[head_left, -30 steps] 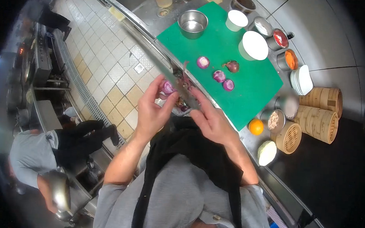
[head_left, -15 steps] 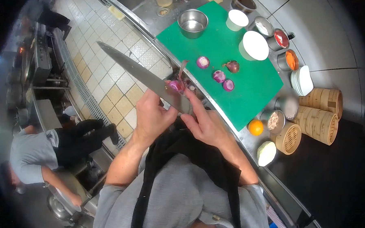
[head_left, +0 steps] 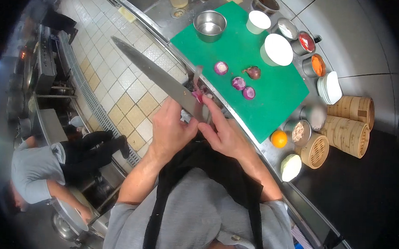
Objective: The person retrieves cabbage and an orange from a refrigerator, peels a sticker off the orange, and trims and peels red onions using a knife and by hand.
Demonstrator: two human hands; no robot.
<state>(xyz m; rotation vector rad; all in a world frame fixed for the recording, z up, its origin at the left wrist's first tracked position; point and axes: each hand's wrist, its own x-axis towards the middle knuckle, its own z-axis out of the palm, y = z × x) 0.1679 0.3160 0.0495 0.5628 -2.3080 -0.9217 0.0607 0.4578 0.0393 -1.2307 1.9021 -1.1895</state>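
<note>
My right hand [head_left: 228, 137] grips a large kitchen knife [head_left: 155, 73], its index finger stretched along the blade. The handle is hidden in the palm, and the tip points up and left over the floor. Close against the blade, my left hand [head_left: 172, 128] is closed around a red onion [head_left: 198, 96], mostly covered by the knife and fingers. A strip of loose onion skin [head_left: 197, 75] sticks up from it. On the green cutting board [head_left: 271, 105] lie several more: a peeled onion [head_left: 220, 68], two purple ones [head_left: 238, 83] close together, and one in brown skin [head_left: 254, 73].
A steel pot [head_left: 210, 26] and white tubs [head_left: 277, 50] stand on the board. Along the wall are filled containers [head_left: 315, 65], bowls [head_left: 329, 88], bamboo steamers [head_left: 346, 131], an orange [head_left: 279, 139] and a cabbage piece [head_left: 291, 168]. Across the tiled floor [head_left: 134, 95], another person [head_left: 39, 168] works.
The knife has turned and shifted slightly right along the onion, which is now more hidden. My left hand has rotated a little. The other person's arm has moved slightly.
</note>
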